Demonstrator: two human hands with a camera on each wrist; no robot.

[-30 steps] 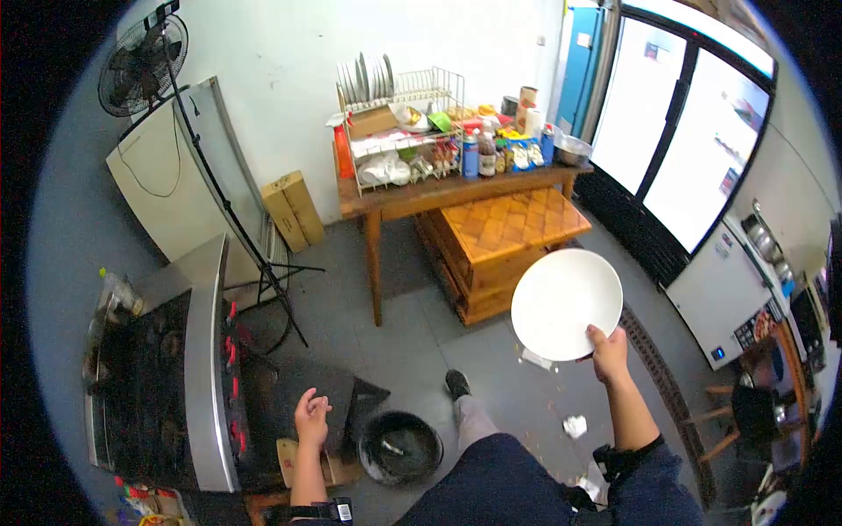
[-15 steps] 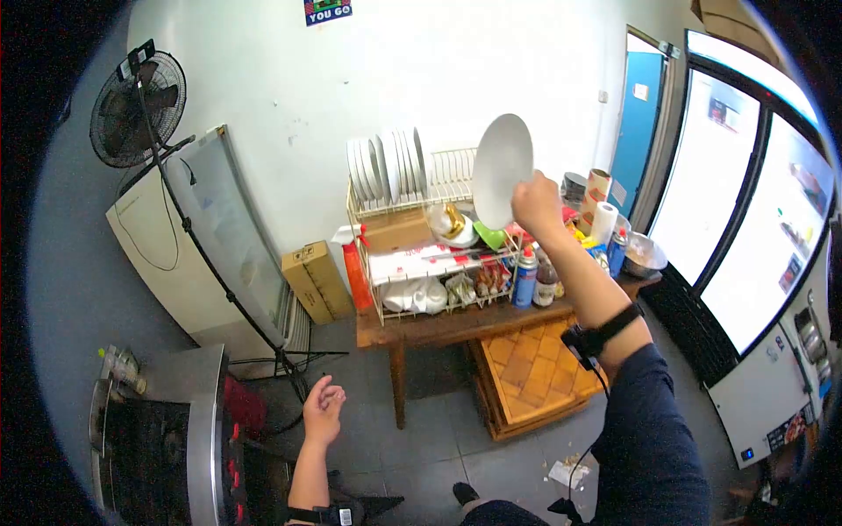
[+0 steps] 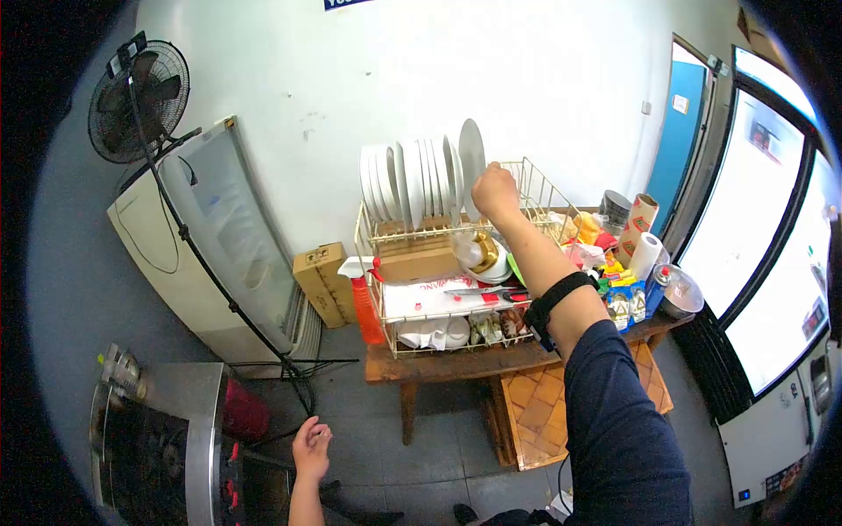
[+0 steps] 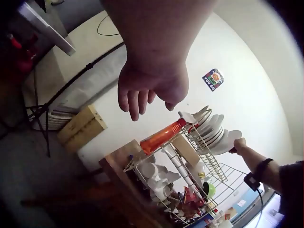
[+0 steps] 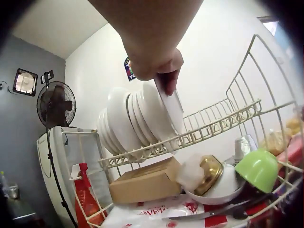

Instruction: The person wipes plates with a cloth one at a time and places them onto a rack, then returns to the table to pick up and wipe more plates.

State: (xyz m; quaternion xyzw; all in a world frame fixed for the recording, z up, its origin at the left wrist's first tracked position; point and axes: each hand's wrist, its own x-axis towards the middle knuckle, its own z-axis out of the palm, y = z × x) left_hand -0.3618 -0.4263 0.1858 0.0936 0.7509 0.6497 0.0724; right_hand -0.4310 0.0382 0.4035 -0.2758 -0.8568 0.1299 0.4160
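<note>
My right hand (image 3: 496, 191) grips the rim of a white plate (image 3: 472, 156) at the upper tier of a wire dish rack (image 3: 548, 197). This plate stands on edge at the right end of a row of white plates (image 3: 424, 180). In the right wrist view, thumb and fingers close round the held plate (image 5: 174, 108), its lower edge right at the rack's wires. Low on the left, my left hand (image 3: 311, 449) hangs with loosely curled fingers and holds nothing; the left wrist view has that hand (image 4: 151, 85) in front of the wall.
A brown box (image 5: 145, 183), a green bowl (image 5: 259, 171) and a knife (image 5: 223, 209) lie on the rack's lower tier. A red spray bottle (image 3: 364, 302) stands at its left on the wooden table (image 3: 386, 364). Farther left are a stove (image 3: 158, 438) and a fan (image 3: 140, 101).
My right hand has carried the plate from low on the right, up and leftward to the rack, turning it on edge beside the other plates. The left hand stays low and holds nothing throughout.
</note>
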